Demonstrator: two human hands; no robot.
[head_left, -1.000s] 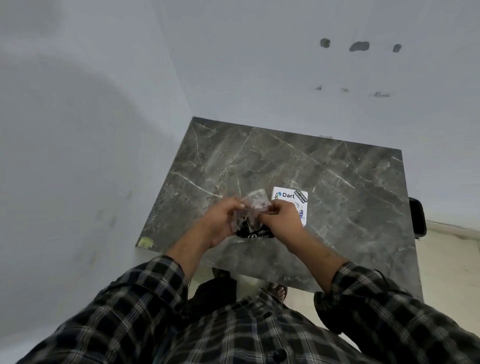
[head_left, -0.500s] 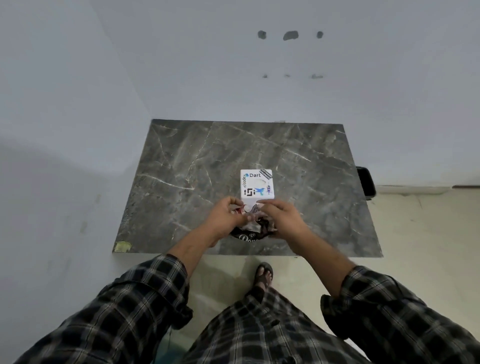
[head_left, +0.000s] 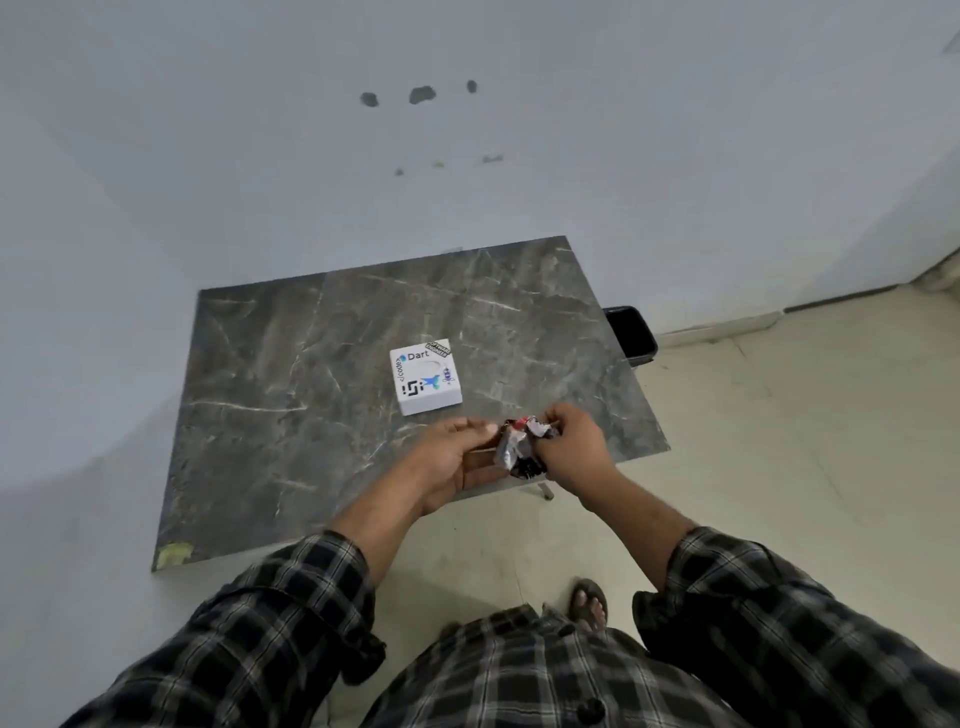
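Note:
A crumpled plastic wrapper (head_left: 519, 448) with black, white and red print sits between my two hands, over the near right part of a dark marble table (head_left: 291, 395). My right hand (head_left: 574, 451) grips the wrapper's right side with curled fingers. My left hand (head_left: 453, 457) holds its left side, thumb on top and palm turned up. A small white box (head_left: 426, 376) with stickers, one reading "Dart", lies on the table just beyond my hands.
The table stands in a corner, against pale walls at the back and left. A black bin (head_left: 629, 332) stands on the floor beside the table's far right corner. Beige floor tiles spread out to the right. My sandalled foot (head_left: 588, 605) is below.
The view has swung, so the table and box now lie further left. My hands have moved right and away from the box, and the wrapper is more crumpled.

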